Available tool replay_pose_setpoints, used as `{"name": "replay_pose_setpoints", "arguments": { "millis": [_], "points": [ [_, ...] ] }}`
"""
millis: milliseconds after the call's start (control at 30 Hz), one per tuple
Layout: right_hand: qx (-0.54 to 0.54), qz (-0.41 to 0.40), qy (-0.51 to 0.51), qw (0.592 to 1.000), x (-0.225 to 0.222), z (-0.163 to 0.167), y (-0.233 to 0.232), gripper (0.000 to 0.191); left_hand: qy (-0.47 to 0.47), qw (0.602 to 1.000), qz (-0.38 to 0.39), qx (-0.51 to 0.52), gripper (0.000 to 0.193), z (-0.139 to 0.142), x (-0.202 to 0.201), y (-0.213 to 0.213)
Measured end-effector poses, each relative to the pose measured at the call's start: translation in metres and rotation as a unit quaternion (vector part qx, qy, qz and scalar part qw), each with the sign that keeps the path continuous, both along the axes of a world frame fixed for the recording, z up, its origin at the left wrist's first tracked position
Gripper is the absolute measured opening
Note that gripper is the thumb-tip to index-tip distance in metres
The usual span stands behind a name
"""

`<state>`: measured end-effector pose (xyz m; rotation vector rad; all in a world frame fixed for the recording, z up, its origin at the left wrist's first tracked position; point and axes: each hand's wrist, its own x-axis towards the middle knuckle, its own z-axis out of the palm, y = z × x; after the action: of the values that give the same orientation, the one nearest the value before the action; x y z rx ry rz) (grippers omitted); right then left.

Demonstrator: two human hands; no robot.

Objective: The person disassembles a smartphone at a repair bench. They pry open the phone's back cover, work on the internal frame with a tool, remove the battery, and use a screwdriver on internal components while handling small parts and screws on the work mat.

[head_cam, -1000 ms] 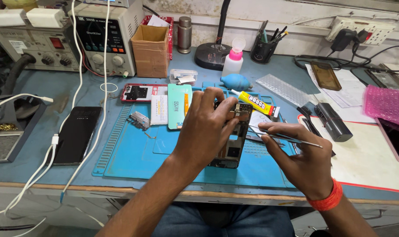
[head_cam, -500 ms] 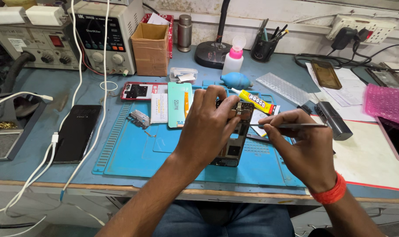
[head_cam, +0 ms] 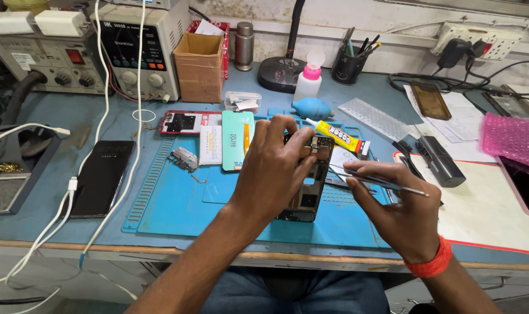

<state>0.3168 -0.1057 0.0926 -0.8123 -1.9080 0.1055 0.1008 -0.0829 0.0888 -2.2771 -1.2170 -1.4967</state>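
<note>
One opened phone [head_cam: 308, 192], back off, circuit boards exposed

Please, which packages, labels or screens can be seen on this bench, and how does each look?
Cardboard box: back left, brown, open top.
Glue tube: beside the opened phone, yellow with a printed label.
Power supply: back left, grey case, dark display.
Black phone: left, flat, screen dark.
Bubble wrap: far right, pink.

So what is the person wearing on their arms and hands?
Almost nothing. Both forearms are bare, with no sleeves showing. The left hand has no glove, ring or watch that can be seen. The right hand is bare too, but a red-orange band sits snugly around its wrist.
</note>
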Motion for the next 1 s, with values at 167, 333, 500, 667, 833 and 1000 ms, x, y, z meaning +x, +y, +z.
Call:
{"name": "replay_pose_setpoints", "arguments": {
  "millis": [167,333,500,667,833,1000],
  "points": [
    [0.014,-0.021,-0.052,0.998,-0.005,0.006,-0.002,0.024,0.002,1.0,0.002,-0.004,0.039,0.0,0.001,0.001],
    [-0.039,-0.014,-0.052,0.998,-0.005,0.013,0.0,0.017,0.002,1.0,0.006,0.004,0.04,0.001,0.001,0.002],
    [-0.17,0.013,0.022,0.985,0.004,0.02,0.016,0.009,0.0,1.0,-0.002,-0.005,0.044,0.0,0.001,0.0],
    [-0.244,0.02,0.051,0.968,0.001,0.011,0.023,0.015,0.0,1.0,0.004,-0.001,0.039,0.001,0.0,0.0],
    [-0.165,0.028,0.066,0.984,0.002,0.004,0.011,0.019,0.0,1.0,0.008,-0.008,0.043,0.0,-0.002,0.0],
    [-0.05,0.007,-0.019,0.999,0.002,0.012,0.004,0.024,-0.005,1.0,-0.003,-0.006,0.045,0.0,0.0,0.0]
  ]
}}
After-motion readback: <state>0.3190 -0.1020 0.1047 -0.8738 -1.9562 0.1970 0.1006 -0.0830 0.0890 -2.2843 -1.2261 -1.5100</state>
